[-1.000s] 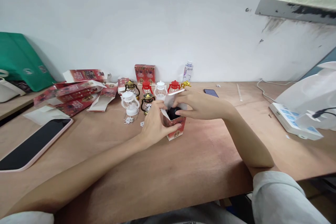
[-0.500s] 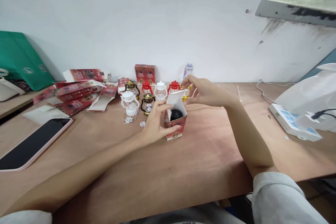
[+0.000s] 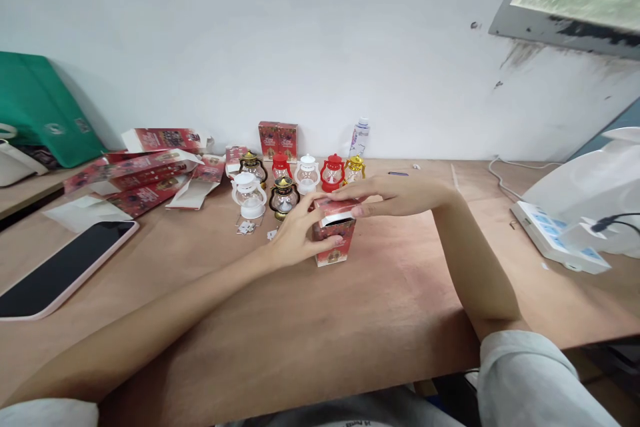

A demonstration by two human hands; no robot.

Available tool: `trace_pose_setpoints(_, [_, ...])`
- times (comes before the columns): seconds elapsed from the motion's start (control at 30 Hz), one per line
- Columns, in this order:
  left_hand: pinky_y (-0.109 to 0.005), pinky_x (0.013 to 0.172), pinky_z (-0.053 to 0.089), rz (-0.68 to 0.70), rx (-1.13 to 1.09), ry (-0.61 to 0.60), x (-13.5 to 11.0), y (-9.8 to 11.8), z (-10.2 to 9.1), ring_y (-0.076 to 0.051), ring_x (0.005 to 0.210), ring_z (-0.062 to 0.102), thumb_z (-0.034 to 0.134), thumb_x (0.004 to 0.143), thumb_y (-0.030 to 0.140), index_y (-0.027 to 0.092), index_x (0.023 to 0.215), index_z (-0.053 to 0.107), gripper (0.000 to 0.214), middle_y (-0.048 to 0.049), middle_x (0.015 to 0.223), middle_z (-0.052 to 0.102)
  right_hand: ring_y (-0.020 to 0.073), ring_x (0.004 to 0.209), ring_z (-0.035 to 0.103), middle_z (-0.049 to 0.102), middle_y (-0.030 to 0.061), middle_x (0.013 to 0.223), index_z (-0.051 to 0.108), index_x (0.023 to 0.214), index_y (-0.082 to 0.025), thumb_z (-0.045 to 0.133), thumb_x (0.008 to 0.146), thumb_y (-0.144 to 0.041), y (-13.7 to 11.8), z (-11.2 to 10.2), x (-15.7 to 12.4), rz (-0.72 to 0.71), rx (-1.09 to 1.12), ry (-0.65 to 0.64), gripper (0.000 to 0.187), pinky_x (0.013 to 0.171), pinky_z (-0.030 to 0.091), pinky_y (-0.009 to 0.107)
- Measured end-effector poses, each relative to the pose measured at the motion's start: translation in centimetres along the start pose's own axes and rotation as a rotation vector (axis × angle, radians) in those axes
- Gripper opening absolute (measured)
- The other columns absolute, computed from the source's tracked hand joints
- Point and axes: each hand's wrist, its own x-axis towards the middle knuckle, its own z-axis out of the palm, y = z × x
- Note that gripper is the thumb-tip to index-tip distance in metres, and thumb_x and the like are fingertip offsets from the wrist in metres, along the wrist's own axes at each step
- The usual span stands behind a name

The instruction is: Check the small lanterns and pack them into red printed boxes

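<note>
A small red printed carton [image 3: 333,255] stands upright on the table. My left hand [image 3: 297,230] wraps round its left side, thumb across the front and fingers behind. Its lid [image 3: 339,205] is bent forward over the top, with the white tuck edge showing above a dark gap at the front. My right hand [image 3: 395,195] has its fingers along the top of the lid and its thumb by the right front edge. The lid hides what is inside. Just behind stand a black-and-gold lantern [image 3: 284,198], a red lantern [image 3: 333,173] and a gold lantern [image 3: 355,169].
Flattened red cartons [image 3: 150,173] pile up at left, behind a phone [image 3: 65,270]. A white lantern [image 3: 249,197] stands near small metal pieces [image 3: 245,227]. Two red boxes [image 3: 278,140] and a bottle [image 3: 359,137] are by the wall. A power strip [image 3: 560,237] lies at right.
The carton's lid has swung from upright to folded forward, covering the black object inside. My right hand has come forward and down onto the lid. The left hand keeps its hold.
</note>
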Motion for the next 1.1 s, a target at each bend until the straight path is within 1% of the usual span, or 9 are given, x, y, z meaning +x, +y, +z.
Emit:
trace_pose_setpoints(0.17, [-0.05, 0.101, 0.044, 0.001, -0.079, 0.122, -2.2, -1.6, 2.7, -0.03, 0.125, 0.048, 0.067, 0.079, 0.035, 0.023, 0.128, 0.036, 0.059, -0.0143, 0.13, 0.045, 0.0245, 0.114, 0.057, 0.061, 0.0084, 0.129, 0.047, 0.139, -0.027, 0.045, 0.096, -0.036, -0.9, 1.1, 0.8, 0.069, -0.156, 0.078, 0.044, 0.096, 0.044, 0.042])
trace_pose_setpoints(0.37, [-0.054, 0.099, 0.046, -0.056, -0.159, 0.152, -3.3, -2.3, 4.3, -0.031, 0.126, 0.048, 0.073, 0.074, 0.035, 0.024, 0.136, 0.008, 0.091, -0.0203, 0.135, 0.038, 0.0222, 0.103, 0.06, 0.056, 0.0096, 0.129, 0.032, 0.147, -0.031, 0.038, 0.098, -0.037, -0.7, 1.9, 1.1, 0.059, -0.226, 0.029, 0.05, 0.091, 0.046, 0.04])
trace_pose_setpoints(0.5, [-0.05, 0.096, 0.05, -0.158, -0.349, 0.146, -2.9, -2.0, 4.1, -0.03, 0.127, 0.048, 0.074, 0.072, 0.041, 0.024, 0.138, 0.006, 0.097, -0.0213, 0.138, 0.038, 0.0285, 0.124, 0.051, 0.038, 0.0128, 0.149, 0.012, 0.153, -0.03, 0.032, 0.097, -0.05, -1.1, 2.3, 1.0, 0.139, -0.252, -0.074, 0.062, 0.099, 0.042, 0.046])
trace_pose_setpoints(0.6, [-0.051, 0.099, 0.047, -0.279, -0.374, 0.039, -2.7, -2.3, 3.8, -0.033, 0.124, 0.051, 0.075, 0.07, 0.043, 0.02, 0.138, 0.023, 0.089, -0.0189, 0.133, 0.048, 0.039, 0.137, 0.036, 0.024, 0.0165, 0.156, 0.005, 0.153, -0.028, 0.044, 0.089, -0.06, -1.7, 3.1, 1.0, 0.227, -0.351, -0.082, 0.081, 0.103, 0.038, 0.054])
trace_pose_setpoints(0.7, [-0.052, 0.1, 0.045, -0.348, -0.384, -0.031, -2.6, -2.9, 3.7, -0.034, 0.123, 0.052, 0.074, 0.069, 0.046, 0.019, 0.132, 0.04, 0.077, -0.0141, 0.124, 0.056, 0.0436, 0.139, 0.029, 0.025, 0.0222, 0.155, 0.011, 0.153, -0.018, 0.063, 0.082, -0.047, -2.5, 4.7, 1.1, 0.227, -0.526, 0.012, 0.093, 0.106, 0.031, 0.062])
trace_pose_setpoints(0.77, [-0.051, 0.1, 0.045, -0.355, -0.403, -0.039, -2.6, -3.2, 3.8, -0.033, 0.121, 0.053, 0.075, 0.068, 0.048, 0.02, 0.131, 0.042, 0.076, -0.0124, 0.124, 0.058, 0.0446, 0.138, 0.031, 0.03, 0.0266, 0.151, 0.019, 0.15, -0.01, 0.067, 0.081, -0.037, -3.1, 5.8, 1.2, 0.212, -0.641, 0.113, 0.089, 0.107, 0.028, 0.065])
trace_pose_setpoints(0.87, [-0.05, 0.1, 0.046, -0.341, -0.38, -0.024, -2.5, -3.1, 3.8, -0.033, 0.12, 0.054, 0.075, 0.067, 0.049, 0.021, 0.131, 0.044, 0.076, -0.0125, 0.125, 0.058, 0.0424, 0.127, 0.046, 0.046, 0.0296, 0.139, 0.031, 0.144, -0.004, 0.062, 0.085, -0.034, -3.6, 6.3, 1.9, 0.194, -0.696, 0.189, 0.073, 0.1, 0.039, 0.059])
trace_pose_setpoints(1.03, [-0.048, 0.1, 0.047, -0.33, -0.413, -0.023, -2.6, -2.6, 3.6, -0.031, 0.122, 0.054, 0.074, 0.07, 0.046, 0.018, 0.133, 0.038, 0.078, -0.0157, 0.13, 0.054, 0.0315, 0.102, 0.06, 0.06, 0.0178, 0.116, 0.044, 0.135, -0.014, 0.059, 0.086, -0.04, -1.9, 2.9, 2.1, 0.171, -0.419, 0.122, 0.058, 0.082, 0.05, 0.044])
trace_pose_setpoints(1.1, [-0.05, 0.104, 0.043, -0.289, -0.431, 0.025, -2.6, -2.5, 3.5, -0.031, 0.126, 0.05, 0.074, 0.07, 0.045, 0.018, 0.139, 0.027, 0.087, -0.0188, 0.139, 0.046, 0.0267, 0.092, 0.061, 0.064, 0.0116, 0.105, 0.046, 0.131, -0.017, 0.062, 0.083, -0.046, -0.5, 0.7, 1.5, 0.203, -0.231, 0.211, 0.058, 0.079, 0.049, 0.04])
